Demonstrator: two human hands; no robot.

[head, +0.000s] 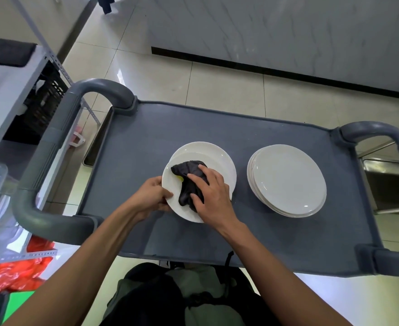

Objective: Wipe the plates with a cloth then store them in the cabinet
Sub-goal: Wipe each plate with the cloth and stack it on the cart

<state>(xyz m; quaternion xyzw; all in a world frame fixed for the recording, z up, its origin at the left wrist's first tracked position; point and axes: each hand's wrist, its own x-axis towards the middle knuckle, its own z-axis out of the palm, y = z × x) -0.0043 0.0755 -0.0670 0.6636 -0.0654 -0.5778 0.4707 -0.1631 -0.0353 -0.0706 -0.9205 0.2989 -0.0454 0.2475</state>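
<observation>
Head view. Left grip [155, 194] pinching the near-left rim of the top plate [173, 184]; right grip [211, 192] spread flat, pressing the dark cloth [189, 182] onto that plate's face. Plate tilted a little, resting on another plate [222, 158] beneath, on the grey cart worktop [135, 142]. Likely glazed ceramic: stiff, smooth, slippery at the rim, breakable if dropped; best held by the rim with thumb on top. Cloth soft, limp, bunched. Small yellow mark [180, 178] beside the cloth, unclear what. Second stack of plates [290, 180] well apart to the right. Cart handles [52, 142] at both ends, metal shelving [10, 90] to the left. No cabinet in sight.
</observation>
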